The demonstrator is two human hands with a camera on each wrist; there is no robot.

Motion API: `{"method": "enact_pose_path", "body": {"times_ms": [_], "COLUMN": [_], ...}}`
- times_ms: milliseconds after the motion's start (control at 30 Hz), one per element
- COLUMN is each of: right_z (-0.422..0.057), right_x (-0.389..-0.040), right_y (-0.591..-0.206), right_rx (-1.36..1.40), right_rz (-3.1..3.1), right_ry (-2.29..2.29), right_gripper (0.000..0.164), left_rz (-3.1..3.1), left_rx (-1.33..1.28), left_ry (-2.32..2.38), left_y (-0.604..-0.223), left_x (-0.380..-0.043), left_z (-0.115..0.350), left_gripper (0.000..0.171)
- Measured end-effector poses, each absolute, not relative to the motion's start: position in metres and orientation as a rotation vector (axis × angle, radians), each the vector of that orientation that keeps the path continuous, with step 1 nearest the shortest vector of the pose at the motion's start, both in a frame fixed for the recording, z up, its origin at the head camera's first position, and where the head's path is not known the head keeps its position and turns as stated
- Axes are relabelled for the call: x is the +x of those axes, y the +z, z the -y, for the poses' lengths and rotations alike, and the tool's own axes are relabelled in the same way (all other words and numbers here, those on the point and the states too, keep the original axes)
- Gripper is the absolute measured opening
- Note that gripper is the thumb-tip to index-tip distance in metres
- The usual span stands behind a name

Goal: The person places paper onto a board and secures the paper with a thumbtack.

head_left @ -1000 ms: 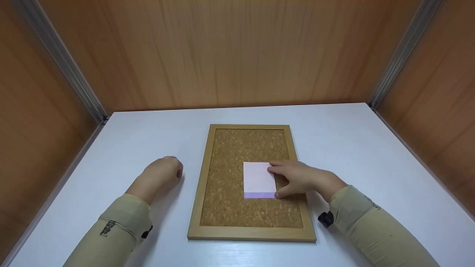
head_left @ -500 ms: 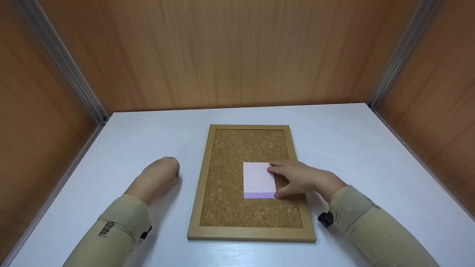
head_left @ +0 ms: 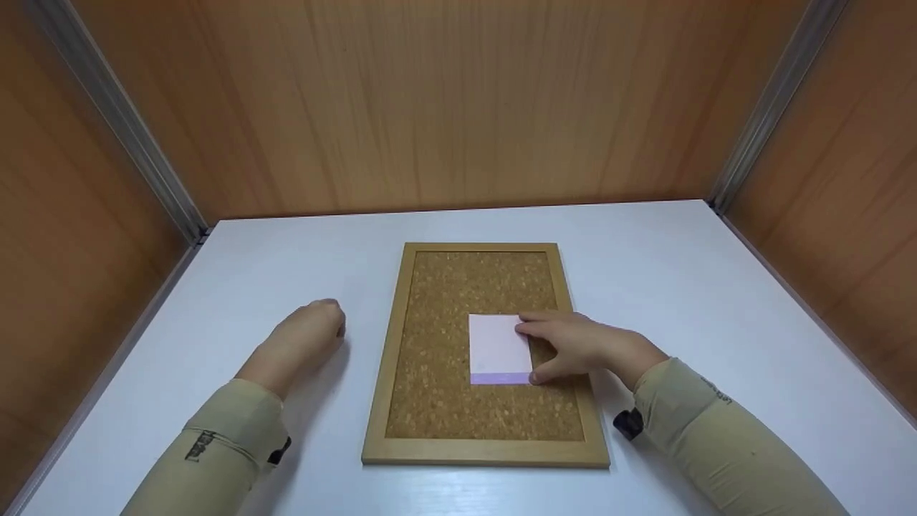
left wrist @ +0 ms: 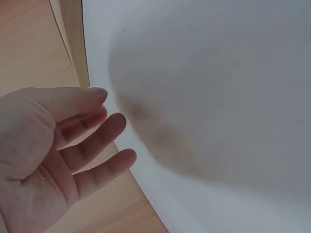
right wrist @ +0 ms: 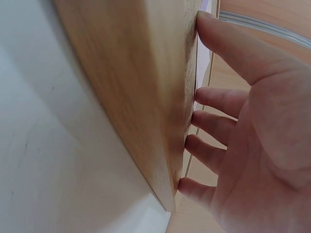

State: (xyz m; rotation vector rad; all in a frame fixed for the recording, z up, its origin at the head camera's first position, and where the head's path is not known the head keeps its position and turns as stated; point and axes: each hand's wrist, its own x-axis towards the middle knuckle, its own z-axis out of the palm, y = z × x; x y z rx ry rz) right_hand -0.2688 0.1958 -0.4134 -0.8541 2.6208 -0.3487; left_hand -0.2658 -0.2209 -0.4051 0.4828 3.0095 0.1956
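Below mid-frame, the pink note (head_left: pixel 498 344) is touched, not gripped, at its right edge by the spread right hand (head_left: pixel 589 345).

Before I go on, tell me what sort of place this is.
Probably an enclosed work booth: wood-grain panels stand on three sides of a white table, with metal strips at the two far corners.

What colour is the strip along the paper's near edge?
The strip is purple, clearest in head view.
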Motion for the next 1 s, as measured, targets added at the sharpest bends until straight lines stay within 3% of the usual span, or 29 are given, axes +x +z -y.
{"method": "enact_pose_path", "body": {"times_ms": [567, 1000], "right_z": [-0.196, -0.195], "right_x": [-0.268, -0.27], "right_y": [-0.413, -0.414], "right_rx": [-0.854, -0.852], "right_rz": [-2.624, -2.63], "right_ry": [-0.362, -0.357], "right_gripper": [0.086, 0.086], "left_rz": [-3.565, -3.497], "left_rx": [1.146, 1.576], "left_ry": [0.749, 1.275], "left_y": [-0.39, -0.373], "left_x": [-0.263, -0.254], "left_z": [0.201, 0.172], "left_gripper": [0.01, 0.009]}}
